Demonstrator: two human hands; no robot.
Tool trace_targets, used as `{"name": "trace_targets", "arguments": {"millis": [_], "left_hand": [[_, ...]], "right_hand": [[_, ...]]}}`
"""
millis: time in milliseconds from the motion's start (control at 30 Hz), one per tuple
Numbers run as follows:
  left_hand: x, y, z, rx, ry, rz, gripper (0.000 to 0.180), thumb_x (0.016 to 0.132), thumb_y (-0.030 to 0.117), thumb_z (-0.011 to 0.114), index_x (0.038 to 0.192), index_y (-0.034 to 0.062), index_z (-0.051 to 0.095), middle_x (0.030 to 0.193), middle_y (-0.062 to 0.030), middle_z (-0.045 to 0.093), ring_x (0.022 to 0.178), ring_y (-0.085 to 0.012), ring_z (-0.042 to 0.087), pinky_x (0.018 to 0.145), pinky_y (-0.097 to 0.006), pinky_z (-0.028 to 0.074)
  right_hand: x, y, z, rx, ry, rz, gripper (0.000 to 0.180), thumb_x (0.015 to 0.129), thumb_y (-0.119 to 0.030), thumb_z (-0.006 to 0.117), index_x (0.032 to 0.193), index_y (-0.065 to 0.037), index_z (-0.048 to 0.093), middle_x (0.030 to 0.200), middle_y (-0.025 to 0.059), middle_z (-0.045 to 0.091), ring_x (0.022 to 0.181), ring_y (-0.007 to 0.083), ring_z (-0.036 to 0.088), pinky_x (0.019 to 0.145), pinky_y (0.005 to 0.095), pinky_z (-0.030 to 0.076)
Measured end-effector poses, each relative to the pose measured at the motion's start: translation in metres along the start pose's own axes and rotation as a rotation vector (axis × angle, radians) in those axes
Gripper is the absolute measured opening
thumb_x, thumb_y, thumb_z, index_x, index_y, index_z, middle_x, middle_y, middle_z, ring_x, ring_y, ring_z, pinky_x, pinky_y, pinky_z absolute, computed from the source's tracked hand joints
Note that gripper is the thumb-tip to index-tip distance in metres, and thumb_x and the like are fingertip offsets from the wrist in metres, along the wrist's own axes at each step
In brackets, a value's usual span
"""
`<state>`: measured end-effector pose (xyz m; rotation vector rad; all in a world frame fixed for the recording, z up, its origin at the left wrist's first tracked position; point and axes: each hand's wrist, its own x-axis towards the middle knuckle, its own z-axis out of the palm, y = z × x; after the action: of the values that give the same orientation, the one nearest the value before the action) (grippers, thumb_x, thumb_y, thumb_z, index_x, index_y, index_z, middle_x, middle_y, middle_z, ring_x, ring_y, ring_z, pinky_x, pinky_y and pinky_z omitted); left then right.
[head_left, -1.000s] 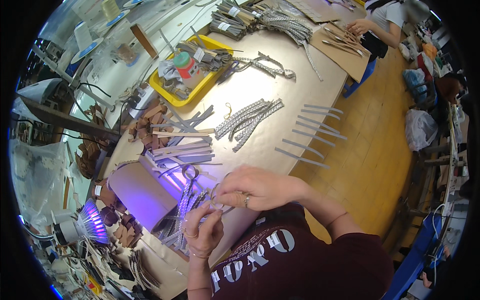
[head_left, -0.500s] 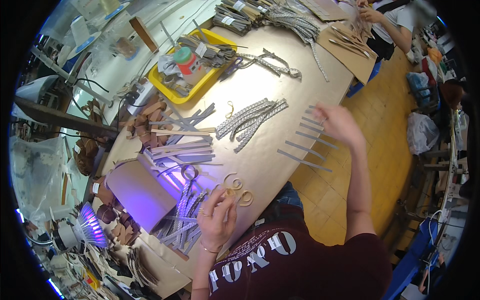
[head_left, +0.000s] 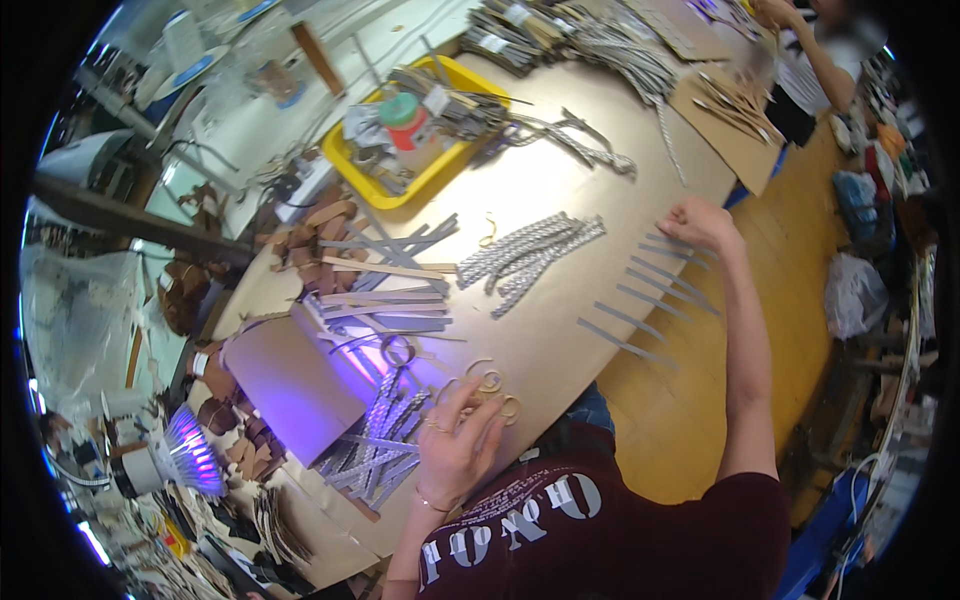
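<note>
Hands: the left hand bends its fingers in among the curled strips, touching or just beside them; whether it pinches one, I cannot tell. The right hand, its fingers bunched, is at the inner end of the row of grey strips; a grip there cannot be made out.
Curled strips: pale, loosely coiled, on the counter near the worker's body; a brush of the left wrist could tangle or scatter them.
Lamp side: silver braids lie crossed beside a brown panel; a sleeve catching one could drag several along.
Grey strips: set side by side, outer ends jutting past the counter edge; the right forearm passes close, so a bump could tip them to the floor.
Mid-counter: a braided bundle lies flat.
Yellow tray: its rim surrounds a green-capped bottle and strips.
Far end: a cardboard sheet carries tan strips near a co-worker's arm.
</note>
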<state>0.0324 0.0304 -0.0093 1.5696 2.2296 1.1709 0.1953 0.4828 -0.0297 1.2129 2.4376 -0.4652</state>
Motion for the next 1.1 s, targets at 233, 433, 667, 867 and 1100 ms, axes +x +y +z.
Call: {"name": "trace_targets", "arguments": {"millis": [233, 433, 667, 867, 1100], "left_hand": [[0.005, -0.001, -0.005, 0.040, 0.016, 0.021, 0.028, 0.081, 0.013, 0.076, 0.108, 0.0113, 0.070, 0.124, -0.0105, 0.062, 0.094, -0.0264, 0.065, 0.086, -0.041, 0.051], [0.000, -0.004, -0.007, 0.031, 0.029, -0.008, 0.022, 0.086, 0.018, 0.072, 0.107, 0.0117, 0.070, 0.123, -0.0078, 0.063, 0.097, -0.0283, 0.065, 0.090, -0.041, 0.051], [-0.010, -0.012, -0.015, 0.076, 0.055, 0.002, 0.027, 0.087, 0.020, 0.072, 0.112, 0.0125, 0.068, 0.122, -0.0075, 0.063, 0.103, -0.0295, 0.063, 0.089, -0.040, 0.051], [-0.023, -0.009, -0.021, 0.097, 0.082, -0.049, 0.030, 0.085, 0.018, 0.072, 0.114, 0.0135, 0.067, 0.123, -0.0075, 0.062, 0.103, -0.0290, 0.064, 0.089, -0.041, 0.051], [-0.037, -0.011, -0.020, 0.072, 0.141, -0.105, 0.030, 0.084, 0.016, 0.072, 0.113, 0.0135, 0.068, 0.122, -0.0068, 0.063, 0.096, -0.0268, 0.066, 0.087, -0.040, 0.051]], "right_hand": [[0.019, 0.010, -0.012, -0.073, -0.122, 0.223, 0.064, 0.071, -0.065, 0.079, 0.056, -0.005, 0.064, 0.058, 0.0087, 0.064, 0.060, 0.0230, 0.064, 0.059, 0.0370, 0.047], [-0.021, -0.030, -0.002, -0.325, 0.417, 0.263, 0.051, 0.068, -0.050, 0.087, 0.082, -0.004, 0.069, 0.081, 0.0106, 0.071, 0.079, 0.0286, 0.069, 0.071, 0.0409, 0.050], [-0.032, -0.198, 0.038, 0.414, 0.458, -0.451, 0.019, 0.090, -0.021, 0.070, 0.096, -0.003, 0.069, 0.097, 0.0134, 0.070, 0.092, 0.0300, 0.068, 0.081, 0.0401, 0.052], [-0.010, -0.359, 0.069, 0.364, 0.313, -0.572, 0.026, 0.089, -0.032, 0.070, 0.093, -0.006, 0.071, 0.088, 0.0121, 0.072, 0.084, 0.0286, 0.069, 0.074, 0.0410, 0.053], [0.007, -0.387, 0.099, 0.271, 0.461, -0.590, 0.026, 0.089, -0.032, 0.070, 0.090, -0.006, 0.068, 0.090, 0.0106, 0.067, 0.085, 0.0297, 0.067, 0.074, 0.0444, 0.051]]}}
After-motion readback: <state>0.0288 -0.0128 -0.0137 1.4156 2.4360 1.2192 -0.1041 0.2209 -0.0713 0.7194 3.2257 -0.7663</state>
